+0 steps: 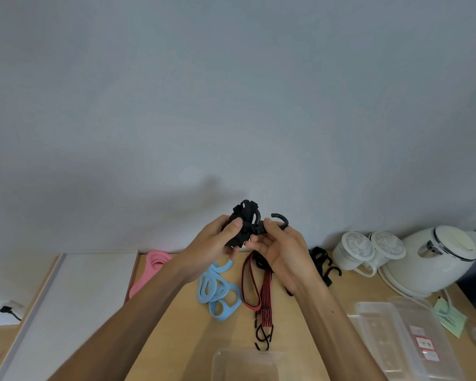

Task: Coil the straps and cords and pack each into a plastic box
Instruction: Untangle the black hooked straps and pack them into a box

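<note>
Both hands hold a coiled black strap (pixel 244 221) up above the wooden table (pixel 176 320). My left hand (pixel 217 243) grips the bundle with the thumb on top. My right hand (pixel 279 248) pinches its end, where a black hook (pixel 282 220) sticks out to the right. On the table lie a light blue strap (pixel 217 291), a pink strap (pixel 151 268), a red-and-black cord with hooks (pixel 264 298) and another black strap with hooks (pixel 323 264). A clear plastic box (pixel 245 362) stands at the near edge. More clear boxes (pixel 396 334) are stacked at the right.
A white board (pixel 74 298) lies at the left. Two lidded white cups (pixel 355 250) and a white kettle (pixel 437 257) stand at the back right against the grey wall. A green paper slip (pixel 452 318) lies near the kettle's cord. A wall socket (pixel 7 309) is at the far left.
</note>
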A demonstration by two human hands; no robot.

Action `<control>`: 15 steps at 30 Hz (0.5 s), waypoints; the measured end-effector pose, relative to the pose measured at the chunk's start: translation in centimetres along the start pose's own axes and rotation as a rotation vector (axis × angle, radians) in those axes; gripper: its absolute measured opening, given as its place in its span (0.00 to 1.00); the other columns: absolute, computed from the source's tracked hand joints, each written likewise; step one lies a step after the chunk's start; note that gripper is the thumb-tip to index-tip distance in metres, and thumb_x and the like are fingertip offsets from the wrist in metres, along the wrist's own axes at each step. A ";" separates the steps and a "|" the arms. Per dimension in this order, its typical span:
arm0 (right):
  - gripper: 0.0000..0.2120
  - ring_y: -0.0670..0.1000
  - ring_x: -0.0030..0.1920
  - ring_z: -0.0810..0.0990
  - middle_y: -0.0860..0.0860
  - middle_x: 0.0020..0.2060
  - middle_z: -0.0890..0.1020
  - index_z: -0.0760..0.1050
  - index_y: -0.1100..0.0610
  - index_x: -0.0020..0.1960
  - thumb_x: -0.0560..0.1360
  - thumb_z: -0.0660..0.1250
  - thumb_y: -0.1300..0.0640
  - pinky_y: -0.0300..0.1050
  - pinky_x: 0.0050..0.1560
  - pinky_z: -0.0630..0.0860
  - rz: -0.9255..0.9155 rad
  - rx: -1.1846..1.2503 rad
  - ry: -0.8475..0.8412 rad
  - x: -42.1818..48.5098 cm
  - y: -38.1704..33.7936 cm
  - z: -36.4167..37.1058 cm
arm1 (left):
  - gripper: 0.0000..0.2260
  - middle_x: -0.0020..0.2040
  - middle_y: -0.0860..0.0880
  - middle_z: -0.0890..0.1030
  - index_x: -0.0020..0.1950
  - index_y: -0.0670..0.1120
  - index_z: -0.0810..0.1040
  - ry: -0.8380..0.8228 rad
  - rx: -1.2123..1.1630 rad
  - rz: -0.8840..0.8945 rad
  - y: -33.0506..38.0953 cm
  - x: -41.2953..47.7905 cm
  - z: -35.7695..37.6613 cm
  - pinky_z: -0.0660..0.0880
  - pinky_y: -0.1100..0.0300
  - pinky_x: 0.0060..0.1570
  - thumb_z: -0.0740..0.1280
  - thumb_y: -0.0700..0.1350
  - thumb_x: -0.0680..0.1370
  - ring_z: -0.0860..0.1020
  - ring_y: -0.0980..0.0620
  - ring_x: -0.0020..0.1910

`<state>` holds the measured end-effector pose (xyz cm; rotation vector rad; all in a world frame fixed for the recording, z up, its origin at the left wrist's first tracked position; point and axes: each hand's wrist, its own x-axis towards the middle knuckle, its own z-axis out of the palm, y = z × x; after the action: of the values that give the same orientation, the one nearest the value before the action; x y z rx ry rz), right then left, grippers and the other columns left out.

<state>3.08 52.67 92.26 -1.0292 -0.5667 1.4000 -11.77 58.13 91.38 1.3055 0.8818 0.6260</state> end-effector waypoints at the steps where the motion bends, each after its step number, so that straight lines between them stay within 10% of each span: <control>1: 0.13 0.58 0.41 0.77 0.59 0.37 0.79 0.74 0.71 0.54 0.79 0.60 0.61 0.49 0.47 0.81 0.011 -0.002 -0.005 0.0 -0.1 -0.1 | 0.17 0.44 0.46 0.75 0.58 0.39 0.72 0.011 0.010 0.009 0.0 -0.1 0.1 0.75 0.57 0.40 0.59 0.52 0.80 0.76 0.50 0.40; 5: 0.09 0.60 0.43 0.82 0.61 0.40 0.82 0.74 0.64 0.44 0.80 0.60 0.61 0.56 0.53 0.79 -0.027 -0.126 -0.024 -0.4 -0.8 -0.1 | 0.15 0.47 0.48 0.79 0.58 0.40 0.70 0.086 0.025 0.038 0.1 -0.2 0.3 0.79 0.56 0.43 0.61 0.51 0.80 0.82 0.54 0.42; 15: 0.03 0.53 0.33 0.76 0.60 0.39 0.79 0.68 0.59 0.46 0.79 0.62 0.64 0.45 0.33 0.70 -0.165 -0.166 0.094 -0.4 -0.8 0.4 | 0.12 0.44 0.41 0.77 0.58 0.42 0.67 0.127 -0.145 0.068 0.5 -0.2 0.8 0.74 0.58 0.32 0.66 0.44 0.78 0.77 0.49 0.36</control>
<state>3.07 52.46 93.22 -1.1476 -0.6913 1.1689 -11.15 57.63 91.92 1.1785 0.8808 0.8195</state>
